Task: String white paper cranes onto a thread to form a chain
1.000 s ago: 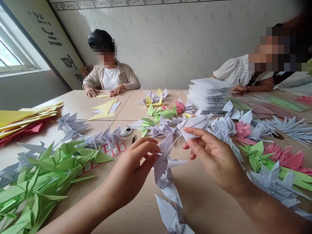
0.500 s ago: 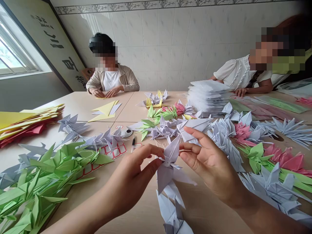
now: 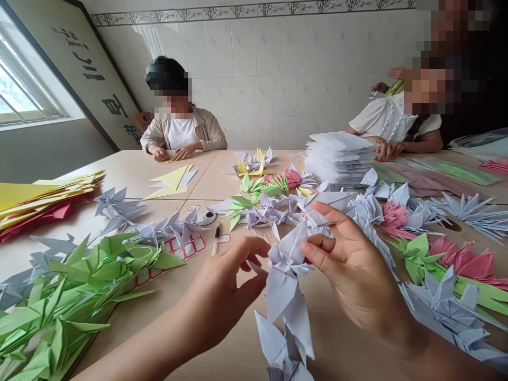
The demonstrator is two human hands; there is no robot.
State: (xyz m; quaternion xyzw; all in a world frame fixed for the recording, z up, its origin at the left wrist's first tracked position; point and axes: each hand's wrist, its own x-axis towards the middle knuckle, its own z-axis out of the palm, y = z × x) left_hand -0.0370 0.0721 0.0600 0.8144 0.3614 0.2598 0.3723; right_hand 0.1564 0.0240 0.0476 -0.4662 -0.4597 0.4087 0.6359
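Note:
Above the table's near middle, a white origami crane (image 3: pixel 283 275) with pointed paper wings is held up. My right hand (image 3: pixel 353 259) pinches its upper right side between thumb and fingers, near a long white paper point beyond. At its left, my left hand (image 3: pixel 234 291) has thumb and fingers closed around a small white paper tip. Directly below hang or lie more white folded cranes (image 3: pixel 286 354) in a line; whether a string joins them is hidden.
Green folded cranes (image 3: pixel 91 275) are heaped at left, beside yellow and red paper (image 3: pixel 43 201). White and pink cranes (image 3: pixel 460 256) cover the right side. Ahead are a pen (image 3: pixel 216 236), a tape roll (image 3: pixel 206 217) and a stack of clear packets (image 3: pixel 337 159). Two people sit opposite.
The crane has shifted slightly right and turned, and my right fingers now pinch it. My left hand has moved a little lower. At right, another person's hands have appeared behind the seated person.

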